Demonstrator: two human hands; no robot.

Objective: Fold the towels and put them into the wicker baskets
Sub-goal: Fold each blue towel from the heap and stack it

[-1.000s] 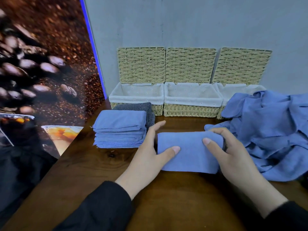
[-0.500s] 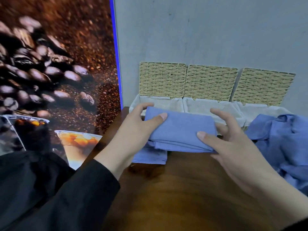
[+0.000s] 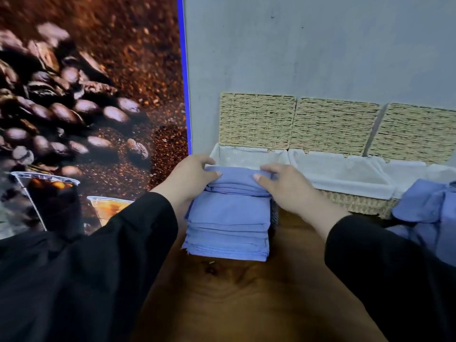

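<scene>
The head camera looks down at a brown wooden table point(image 3: 246, 297) that stands against a grey wall point(image 3: 320, 45). Two hands reach forward, and both arms wear black sleeves point(image 3: 98, 267).

The left hand point(image 3: 190, 174) holds the left end of a folded blue towel point(image 3: 237, 180). Its thumb lies on top of the towel and its fingers curl round the far edge. The right hand point(image 3: 283, 186) holds the right end of the same towel. Its thumb presses on top and its fingers bend over the back edge. So both hands pinch this one towel between them.

The towel is at the front rim of the left basket point(image 3: 246, 156). It is above a stack of folded blue towels point(image 3: 228, 228) that sits on the table just in front of that basket. I cannot tell if the held towel touches the stack or hangs just over it.

Three wicker baskets stand in a row along the wall. Each has a white cloth lining, and each has its woven lid standing up against the wall. The middle basket point(image 3: 345, 178) is beside the left one, and they touch. The right basket point(image 3: 414, 169) is partly hidden at the edge.

A heap of loose blue towels point(image 3: 429, 213) lies on the table at the right, in front of the right basket.

On the left is a big picture of coffee beans point(image 3: 86, 107) and drinks in cups.
</scene>
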